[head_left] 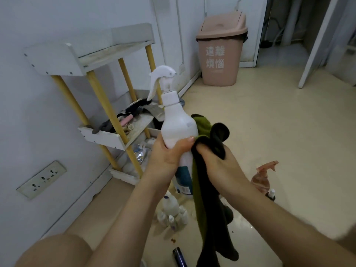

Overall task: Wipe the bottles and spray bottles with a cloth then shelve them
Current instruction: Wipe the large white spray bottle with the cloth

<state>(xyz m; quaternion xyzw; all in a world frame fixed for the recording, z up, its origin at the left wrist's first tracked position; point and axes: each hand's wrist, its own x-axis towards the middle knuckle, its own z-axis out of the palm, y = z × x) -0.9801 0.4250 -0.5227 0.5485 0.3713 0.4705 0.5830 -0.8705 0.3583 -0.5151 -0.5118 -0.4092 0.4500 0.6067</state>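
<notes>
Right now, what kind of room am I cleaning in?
Probably a corner of a home, perhaps a utility or storage area: a small shelf rack stands against the wall, a pink lidded bin sits nearby, and small bottles are gathered on the pale floor.

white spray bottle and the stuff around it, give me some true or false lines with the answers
1. The left hand grips the white spray bottle around its body. True.
2. The right hand holds a white paper towel. False: it grips a dark green and black cloth that hangs down beside the bottle.
3. The pink bin stands on the floor by the wall. True.
4. The pink spray bottle sits on the rack. False: it stands on the floor, right of the hands and well away from the rack.
5. Small white bottles cluster on the floor below the arms. True.
</notes>
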